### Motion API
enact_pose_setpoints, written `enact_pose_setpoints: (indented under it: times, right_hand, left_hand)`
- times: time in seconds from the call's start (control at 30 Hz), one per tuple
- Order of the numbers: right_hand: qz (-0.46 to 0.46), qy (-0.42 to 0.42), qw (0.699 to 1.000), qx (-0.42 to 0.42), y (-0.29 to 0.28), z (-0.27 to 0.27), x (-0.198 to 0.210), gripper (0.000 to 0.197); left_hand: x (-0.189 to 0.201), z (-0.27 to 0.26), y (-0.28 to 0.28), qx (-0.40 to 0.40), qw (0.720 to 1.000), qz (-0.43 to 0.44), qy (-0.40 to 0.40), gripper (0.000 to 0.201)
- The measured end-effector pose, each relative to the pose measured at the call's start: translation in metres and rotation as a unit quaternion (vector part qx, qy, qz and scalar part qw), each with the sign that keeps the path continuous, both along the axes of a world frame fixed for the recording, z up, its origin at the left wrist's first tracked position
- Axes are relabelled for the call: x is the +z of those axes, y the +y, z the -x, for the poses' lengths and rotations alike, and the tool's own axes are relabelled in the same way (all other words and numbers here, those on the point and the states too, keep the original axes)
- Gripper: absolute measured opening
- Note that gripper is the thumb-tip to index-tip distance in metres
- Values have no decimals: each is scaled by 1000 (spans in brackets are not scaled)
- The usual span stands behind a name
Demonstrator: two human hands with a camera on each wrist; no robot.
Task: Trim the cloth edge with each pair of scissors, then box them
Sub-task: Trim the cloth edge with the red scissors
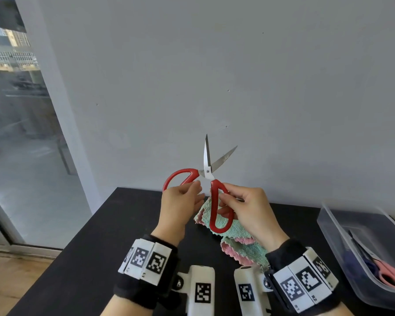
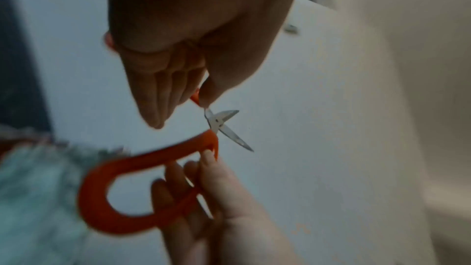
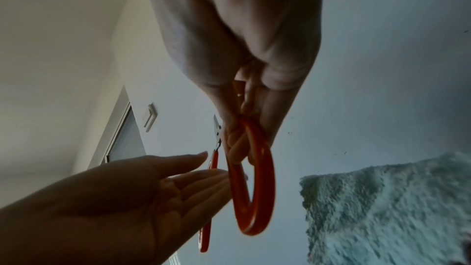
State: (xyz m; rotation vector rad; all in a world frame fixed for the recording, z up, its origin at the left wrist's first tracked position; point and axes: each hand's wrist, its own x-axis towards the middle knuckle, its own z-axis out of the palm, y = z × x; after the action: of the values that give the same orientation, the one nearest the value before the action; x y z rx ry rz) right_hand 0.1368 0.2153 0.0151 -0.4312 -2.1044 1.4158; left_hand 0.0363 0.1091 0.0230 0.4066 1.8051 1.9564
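Red-handled scissors (image 1: 207,171) are held upright above the table, blades spread and pointing up. My left hand (image 1: 183,197) pinches the left handle loop between thumb and nearly straight fingers (image 2: 163,92). My right hand (image 1: 244,208) grips the right handle loop (image 3: 265,178), with fingers through it. In the right wrist view, my left hand (image 3: 114,198) shows with its fingers extended beside the other handle. A teal and pink fluffy cloth (image 1: 244,247) lies crumpled on the black table (image 1: 100,247) under my hands; neither hand touches it.
A clear plastic box (image 1: 335,226) stands at the table's right edge, holding pink-handled scissors (image 1: 390,274) and dark blue-handled scissors (image 1: 354,263). A grey wall rises behind the table. A glass door is on the left, past the table's left edge.
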Motion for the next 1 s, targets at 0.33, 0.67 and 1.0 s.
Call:
enact_pose_setpoints:
  times: [0.33, 0.67, 1.0]
  right_hand:
    - [33, -25, 999, 31, 1, 4, 1, 27]
    - [36, -46, 997, 48, -2, 8, 0, 25]
    - [-145, -199, 969, 6, 16, 2, -4, 18]
  left_hand:
    - [2, 14, 4, -68, 925, -276, -252, 19]
    - [1, 27, -4, -82, 962, -199, -169, 15]
    - [-5, 43, -30, -46, 970, -165, -175, 43]
